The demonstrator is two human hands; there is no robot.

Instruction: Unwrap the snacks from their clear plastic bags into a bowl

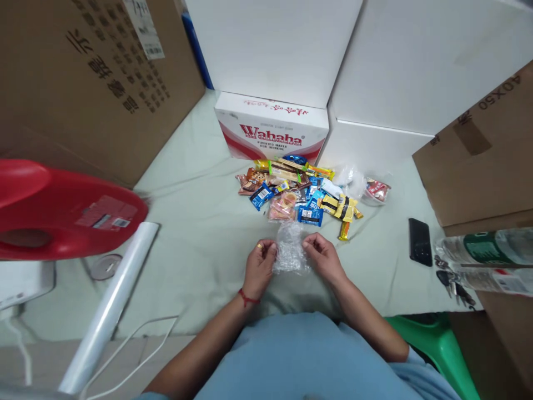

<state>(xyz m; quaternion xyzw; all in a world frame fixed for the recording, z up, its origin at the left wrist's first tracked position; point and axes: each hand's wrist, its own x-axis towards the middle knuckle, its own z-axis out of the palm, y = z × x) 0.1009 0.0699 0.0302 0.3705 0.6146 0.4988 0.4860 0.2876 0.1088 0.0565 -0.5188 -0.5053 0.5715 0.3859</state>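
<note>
I log: one clear plastic piece, crinkled, squarish, between left hand and right hand, each pinching an edge.

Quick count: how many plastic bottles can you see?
2. The green-labelled bottle is at the right edge, right of the phone; the second bottle is just below it in the picture, near the keys. Others may be hidden.

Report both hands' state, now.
Left hand: closed, pinching the clear plastic by its left edge.
Right hand: closed, pinching its right edge.
</note>
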